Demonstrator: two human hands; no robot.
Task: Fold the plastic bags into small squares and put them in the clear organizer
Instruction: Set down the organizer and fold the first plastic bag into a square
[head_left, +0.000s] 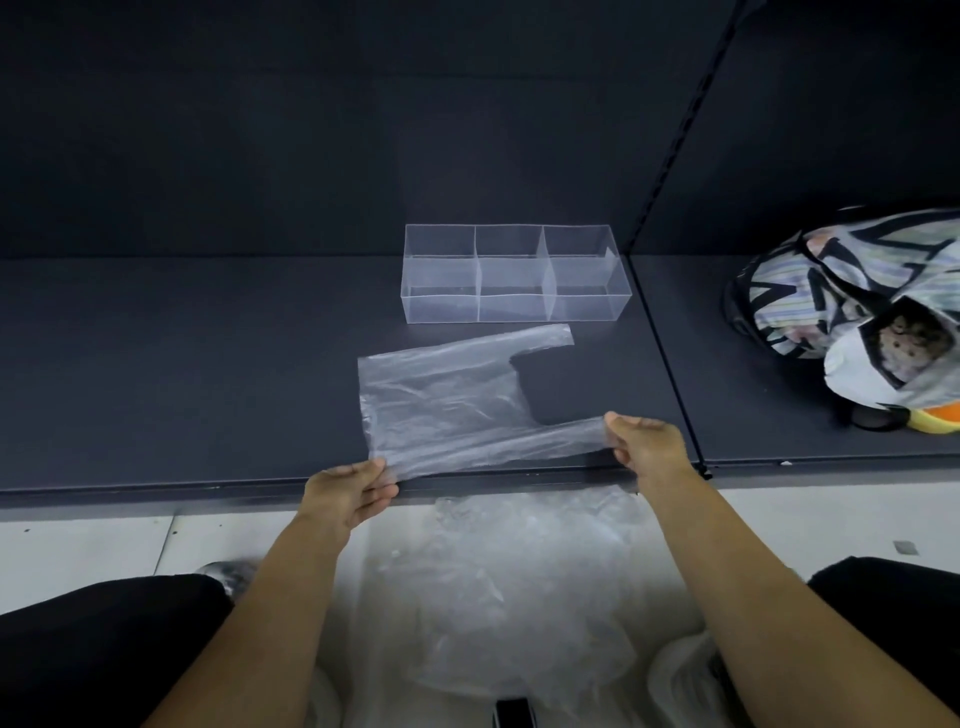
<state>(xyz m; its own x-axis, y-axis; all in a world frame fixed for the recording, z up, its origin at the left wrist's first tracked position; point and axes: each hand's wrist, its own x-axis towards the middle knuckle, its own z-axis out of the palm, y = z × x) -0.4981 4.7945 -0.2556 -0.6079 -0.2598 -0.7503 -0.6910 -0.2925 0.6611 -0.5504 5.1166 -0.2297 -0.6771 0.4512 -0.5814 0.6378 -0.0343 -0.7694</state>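
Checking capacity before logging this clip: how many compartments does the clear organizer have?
3, side by side in the clear organizer on the dark shelf: left compartment, middle compartment, right compartment. None seems hidden.

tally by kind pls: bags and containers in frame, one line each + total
Flat clear plastic bag on the shelf: 1
Clear organizer: 1
Patterned bag: 1
Heap of clear plastic on the floor: 1 (bags in it can't be counted)
Total: 4
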